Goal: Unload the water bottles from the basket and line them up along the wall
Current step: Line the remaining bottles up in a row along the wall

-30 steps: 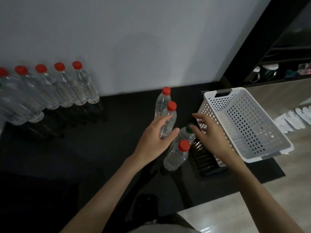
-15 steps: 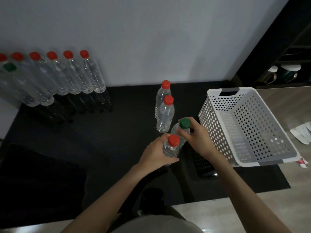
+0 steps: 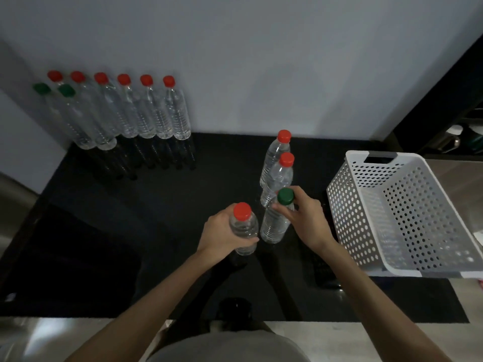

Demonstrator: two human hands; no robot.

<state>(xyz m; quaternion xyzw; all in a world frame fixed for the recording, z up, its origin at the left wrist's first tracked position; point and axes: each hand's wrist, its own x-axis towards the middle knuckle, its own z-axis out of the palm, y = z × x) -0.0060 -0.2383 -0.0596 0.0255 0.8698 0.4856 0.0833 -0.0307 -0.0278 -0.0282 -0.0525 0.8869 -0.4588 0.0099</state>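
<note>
1. Held now: red-capped bottle (image 3: 243, 231) wrapped in the left hand (image 3: 224, 235) around its upper body, standing on or just above the dark tabletop (image 3: 162, 205); cannot tell which.
2. Green-capped bottle (image 3: 277, 220) pinched at the neck and cap by the right hand (image 3: 303, 220), fingers closed around it, just beside the red-capped one.
3. Likely full of water, so fairly heavy for the size; thin clear plastic, ribbed, apt to dent under a hard squeeze and a little slick. Best taken around the ribbed body or shoulder rather than by the cap alone.
4. Two more red-capped bottles (image 3: 277, 163) upright just behind the hands, one behind the other.
5. Row against the wall (image 3: 261, 61): six red-capped bottles (image 3: 146, 111) and two green-capped bottles (image 3: 68, 111) at its left end, packed close.
6. White perforated basket (image 3: 350, 205) to the right, seemingly empty.
7. Count: twelve bottles, four not yet lined up.
</note>
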